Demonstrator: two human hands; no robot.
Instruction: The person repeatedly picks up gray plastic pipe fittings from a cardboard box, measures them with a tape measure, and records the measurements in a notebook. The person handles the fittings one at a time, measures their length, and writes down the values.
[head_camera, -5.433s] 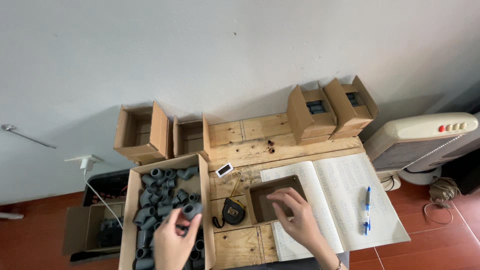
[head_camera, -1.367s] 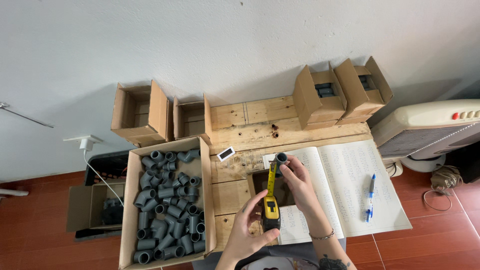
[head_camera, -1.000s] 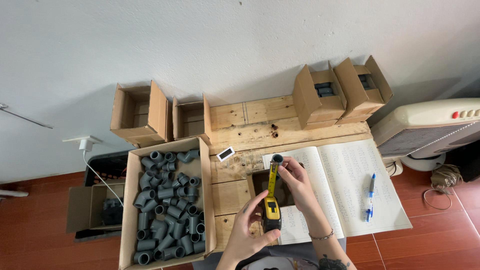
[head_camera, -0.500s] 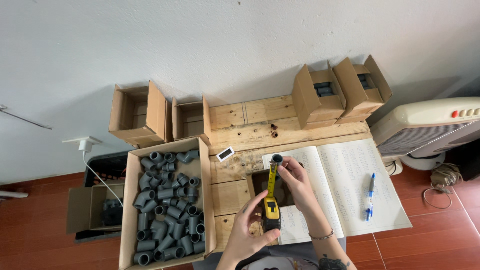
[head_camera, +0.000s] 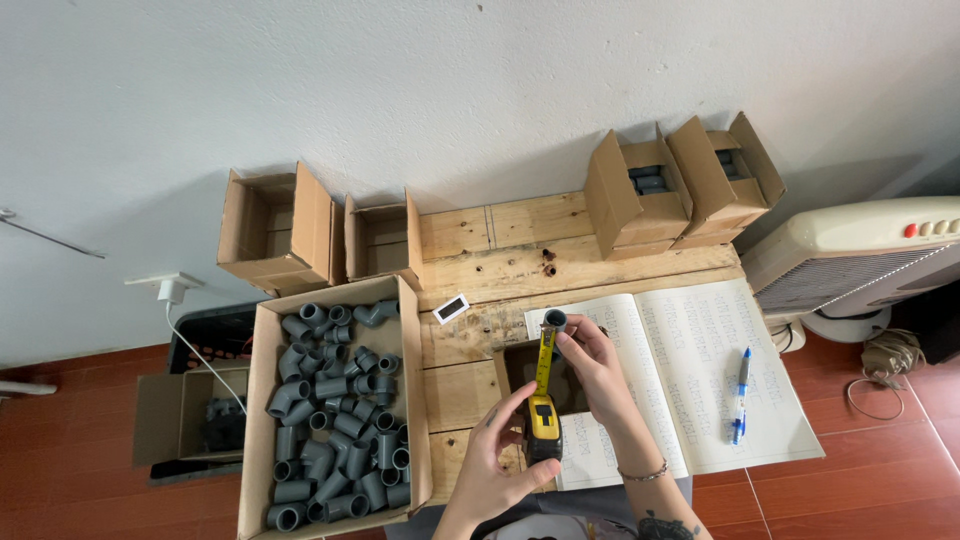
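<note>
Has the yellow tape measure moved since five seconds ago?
Yes. The tape measure left the wooden table beside the parts box; the left hand now holds it above the notebook.

The wooden bench (head_camera: 500, 235) holds a big box of grey pipe pieces (head_camera: 335, 410), four small cardboard boxes (head_camera: 645, 190) and an open notebook (head_camera: 690, 370). A blue pen (head_camera: 740, 395) lies on the notebook. A small white tag (head_camera: 453, 308) lies on the wood.
</note>
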